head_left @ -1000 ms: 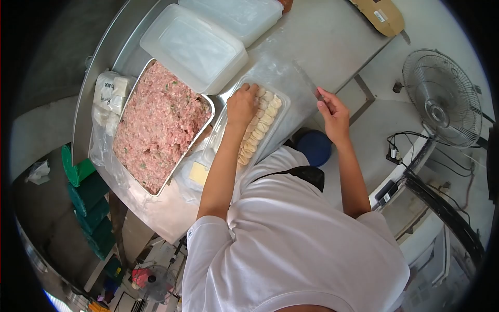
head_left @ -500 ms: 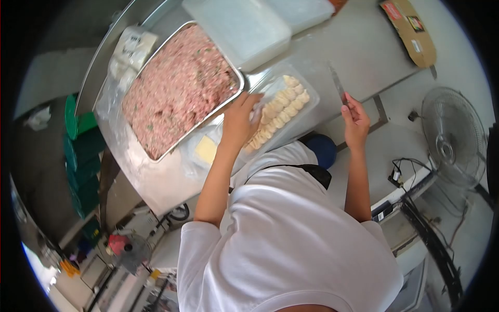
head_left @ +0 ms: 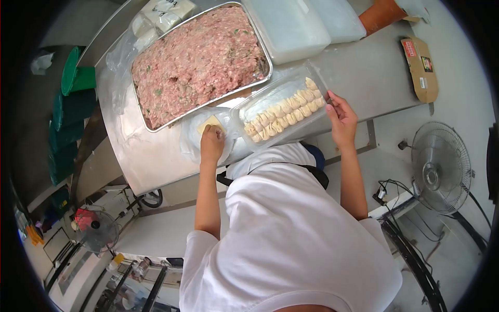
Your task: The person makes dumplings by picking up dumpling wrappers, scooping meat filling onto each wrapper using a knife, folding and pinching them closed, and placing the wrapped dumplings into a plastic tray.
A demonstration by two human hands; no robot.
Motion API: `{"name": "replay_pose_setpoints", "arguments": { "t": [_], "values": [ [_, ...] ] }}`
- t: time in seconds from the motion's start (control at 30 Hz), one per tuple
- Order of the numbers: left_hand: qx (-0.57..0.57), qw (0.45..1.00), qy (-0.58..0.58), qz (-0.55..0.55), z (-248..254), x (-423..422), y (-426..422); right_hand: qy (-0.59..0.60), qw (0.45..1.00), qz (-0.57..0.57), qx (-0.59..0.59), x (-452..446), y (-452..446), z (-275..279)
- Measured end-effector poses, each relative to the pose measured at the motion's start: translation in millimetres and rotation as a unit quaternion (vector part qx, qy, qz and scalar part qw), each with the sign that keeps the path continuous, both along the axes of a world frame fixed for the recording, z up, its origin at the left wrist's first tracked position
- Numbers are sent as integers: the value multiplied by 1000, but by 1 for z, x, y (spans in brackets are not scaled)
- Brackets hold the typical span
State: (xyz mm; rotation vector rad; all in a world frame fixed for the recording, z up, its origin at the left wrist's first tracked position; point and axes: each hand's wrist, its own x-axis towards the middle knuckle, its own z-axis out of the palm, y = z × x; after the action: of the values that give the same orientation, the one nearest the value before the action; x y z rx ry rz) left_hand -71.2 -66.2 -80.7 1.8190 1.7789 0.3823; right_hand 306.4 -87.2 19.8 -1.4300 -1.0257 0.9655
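My left hand [head_left: 211,144] has its fingers pinched on the edge of a square yellowish dough wrapper [head_left: 209,124], lying on clear plastic. Beside it, a clear plastic tray [head_left: 248,107] holds two rows of folded dumplings [head_left: 284,112]. My right hand [head_left: 343,122] is closed at the tray's right end, around the narrow metal spatula [head_left: 328,99]; its blade is hard to make out against the tray. Farther back, a metal pan [head_left: 200,104] is full of minced meat [head_left: 197,57] with green bits.
Pale lidded plastic containers [head_left: 288,31] stand behind the tray, near an orange-brown container [head_left: 382,18]. A cardboard piece [head_left: 420,70] lies at the table's right end. A wrapped packet [head_left: 166,13] sits beside the pan. A standing fan [head_left: 442,166] and green bins [head_left: 78,78] flank the table.
My left hand has left the dumplings in the tray and moved left onto the wrapper. My right hand has come against the tray's right end. The view has shifted.
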Motion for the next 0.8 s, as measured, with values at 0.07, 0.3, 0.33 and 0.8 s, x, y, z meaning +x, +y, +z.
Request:
{"name": "replay_pose_setpoints", "arguments": {
  "t": [0.07,0.3,0.33,0.8],
  "values": [
    [-3,1000,-18,9,-2,-4,0,6,1000,7,3,-12,3,1],
    [-47,998,40,16,12,3,9,26,998,56,-15,-40,5,-4],
    [-49,998,46,10,9,3,9,25,998,56,-14,-43,5,-4],
    [-79,980,-180,6,-13,-42,14,-65,986,138,-63,-63,10,2]
  ]
}}
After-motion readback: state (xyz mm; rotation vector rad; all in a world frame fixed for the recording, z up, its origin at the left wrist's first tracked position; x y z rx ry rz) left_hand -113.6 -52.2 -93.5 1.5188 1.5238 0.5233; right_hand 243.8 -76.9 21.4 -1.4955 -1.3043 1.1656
